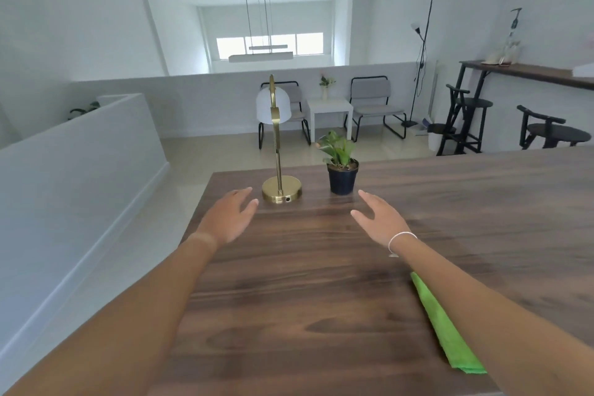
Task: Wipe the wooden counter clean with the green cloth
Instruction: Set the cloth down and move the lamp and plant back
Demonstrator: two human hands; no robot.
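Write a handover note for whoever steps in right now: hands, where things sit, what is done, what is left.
Left hand: open, empty, reaching toward the gold lamp.
Right hand: open, empty, reaching toward the potted plant.
Green cloth: lying on the wooden counter, partly under the right forearm, not held.
Lamp and plant stand side by side near the counter's far edge.
Done: no wiping evident.
Left: probably shift lamp and plant aside, pick up the cloth, wipe the counter.
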